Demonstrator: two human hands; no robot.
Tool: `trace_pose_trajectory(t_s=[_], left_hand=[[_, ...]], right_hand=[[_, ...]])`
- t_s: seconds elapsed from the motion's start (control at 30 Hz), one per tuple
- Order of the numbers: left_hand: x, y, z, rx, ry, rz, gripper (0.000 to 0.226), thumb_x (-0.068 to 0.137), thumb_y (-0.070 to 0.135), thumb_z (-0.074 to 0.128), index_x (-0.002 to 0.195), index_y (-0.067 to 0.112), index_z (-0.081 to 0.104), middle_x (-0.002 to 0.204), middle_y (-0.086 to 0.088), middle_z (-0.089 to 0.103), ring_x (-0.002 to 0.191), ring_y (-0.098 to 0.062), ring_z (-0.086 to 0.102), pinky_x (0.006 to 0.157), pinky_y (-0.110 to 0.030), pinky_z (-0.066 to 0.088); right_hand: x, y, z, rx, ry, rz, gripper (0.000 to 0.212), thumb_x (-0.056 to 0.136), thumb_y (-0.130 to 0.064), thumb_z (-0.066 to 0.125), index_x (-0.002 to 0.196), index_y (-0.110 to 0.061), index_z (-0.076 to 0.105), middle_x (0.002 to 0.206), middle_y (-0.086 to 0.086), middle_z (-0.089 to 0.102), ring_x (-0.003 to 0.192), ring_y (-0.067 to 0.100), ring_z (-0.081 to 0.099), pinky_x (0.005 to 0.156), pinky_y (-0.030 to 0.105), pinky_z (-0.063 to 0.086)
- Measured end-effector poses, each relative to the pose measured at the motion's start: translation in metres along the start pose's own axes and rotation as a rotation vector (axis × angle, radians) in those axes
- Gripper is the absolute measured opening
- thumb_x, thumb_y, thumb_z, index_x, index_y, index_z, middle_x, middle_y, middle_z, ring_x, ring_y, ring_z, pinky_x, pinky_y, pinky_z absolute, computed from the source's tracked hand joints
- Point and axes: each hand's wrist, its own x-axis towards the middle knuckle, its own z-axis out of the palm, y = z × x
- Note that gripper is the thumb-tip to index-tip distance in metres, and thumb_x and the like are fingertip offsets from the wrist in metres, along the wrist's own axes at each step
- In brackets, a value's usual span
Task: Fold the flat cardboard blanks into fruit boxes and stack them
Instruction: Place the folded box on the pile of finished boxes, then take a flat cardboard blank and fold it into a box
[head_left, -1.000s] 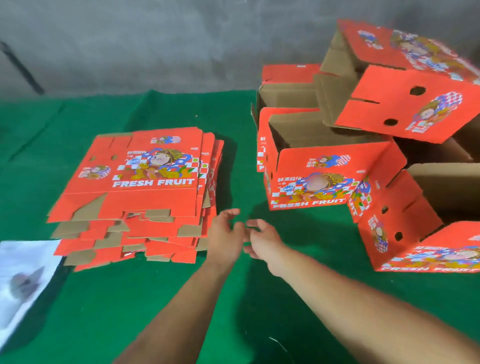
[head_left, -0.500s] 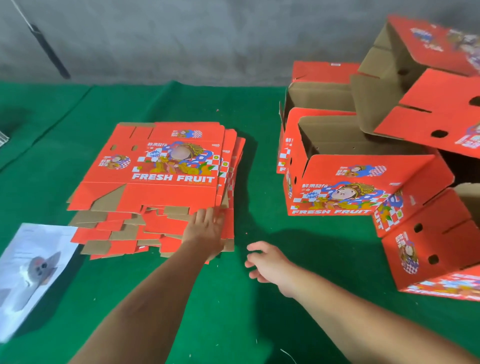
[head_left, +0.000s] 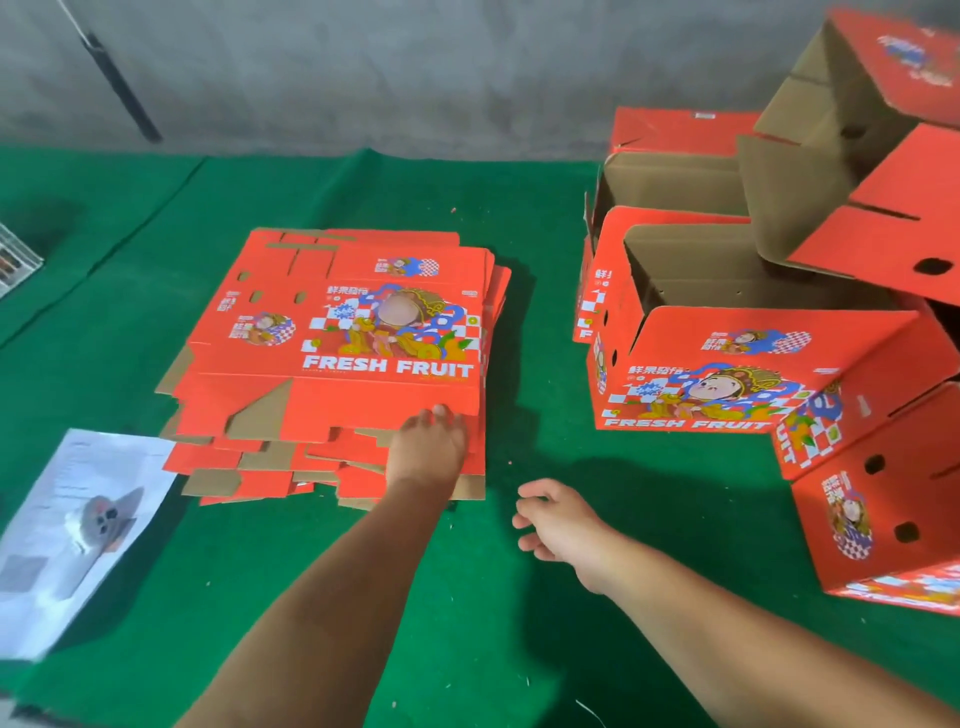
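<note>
A stack of flat red cardboard blanks printed FRESH FRUIT (head_left: 337, 358) lies on the green felt table cover (head_left: 467, 597). The left hand (head_left: 428, 449) rests on the stack's near right edge, its fingertips on the top blank; whether they pinch it cannot be told. Right of the stack, the right hand (head_left: 558, 522) hovers over the cover, fingers loosely curled, holding nothing. Further right sit folded red fruit boxes (head_left: 727, 364). Left of the stack lies a white printed paper sheet (head_left: 78, 530).
</note>
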Motion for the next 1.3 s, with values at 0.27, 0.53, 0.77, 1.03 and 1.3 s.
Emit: trace_pose_trajectory(t_s=[0.27,0.53,0.77,1.03,1.3], left_hand=[[-0.014,0.002,0.002,-0.003,0.012,0.228,0.079,0.096,0.011,0.056,0.162,0.018,0.014,0.161,-0.007,0.038,0.139,-0.030,0.047,0.115,-0.042,0.037],[-0.039,0.021,0.010,-0.135,-0.064,0.394,0.061,0.097,0.028,0.053,0.153,0.013,0.034,0.148,-0.012,0.053,0.138,-0.030,0.047,0.116,-0.041,0.036],[-0.043,-0.006,0.002,-0.409,0.220,0.069,0.035,0.092,0.026,0.051,0.125,0.017,0.059,0.120,-0.003,0.060,0.107,-0.029,0.058,0.088,-0.044,0.051],[-0.052,-0.019,0.016,-0.351,0.263,0.046,0.075,0.087,0.034,0.067,0.155,0.025,0.038,0.156,0.003,0.044,0.140,-0.025,0.044,0.116,-0.044,0.038],[-0.069,-0.054,0.022,-0.579,-0.092,-0.620,0.134,0.052,0.098,0.027,0.160,0.033,-0.017,0.170,-0.014,-0.018,0.156,-0.042,-0.007,0.124,-0.060,-0.007]], right_hand=[[0.014,-0.018,0.007,0.157,0.035,0.033,0.047,0.102,-0.035,0.059,0.146,-0.028,0.047,0.119,0.001,0.063,0.084,0.020,0.072,0.065,0.027,0.059],[0.024,-0.041,0.008,0.404,-0.081,0.087,0.037,0.104,-0.023,0.058,0.141,-0.021,0.053,0.118,-0.001,0.069,0.099,0.025,0.073,0.083,0.035,0.055],[0.036,-0.052,0.015,0.326,-0.006,0.015,0.032,0.105,-0.031,0.058,0.136,-0.025,0.055,0.113,-0.007,0.063,0.095,0.019,0.068,0.070,0.029,0.053],[0.036,-0.043,-0.005,0.407,0.110,-0.038,0.021,0.110,-0.016,0.045,0.128,-0.011,0.053,0.112,0.011,0.069,0.086,0.022,0.076,0.067,0.028,0.058],[-0.005,-0.016,-0.093,0.237,0.447,-0.152,0.036,0.108,-0.009,0.047,0.143,-0.016,0.052,0.125,0.005,0.062,0.072,0.017,0.069,0.057,0.026,0.053]])
